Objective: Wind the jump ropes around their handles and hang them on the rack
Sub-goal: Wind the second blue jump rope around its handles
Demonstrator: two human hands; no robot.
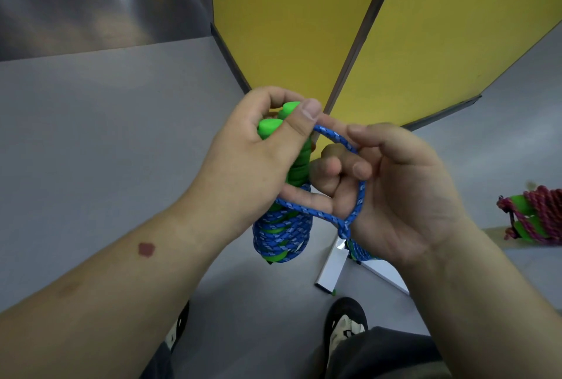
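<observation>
The left hand (258, 150) has its grip curled round two bright green foam handles (299, 159), already wound with blue braided rope (282, 235). Right of the handles, the right hand (392, 190) has a loose rope loop (360, 196) hooked over its curled fingers. If that loop slips off, the windings may unravel. No rack is visible; a pink-wound rope bundle (538, 217) is cut off far right.

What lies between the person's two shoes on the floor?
In the head view, only bare grey floor lies between the left shoe and right shoe.
</observation>
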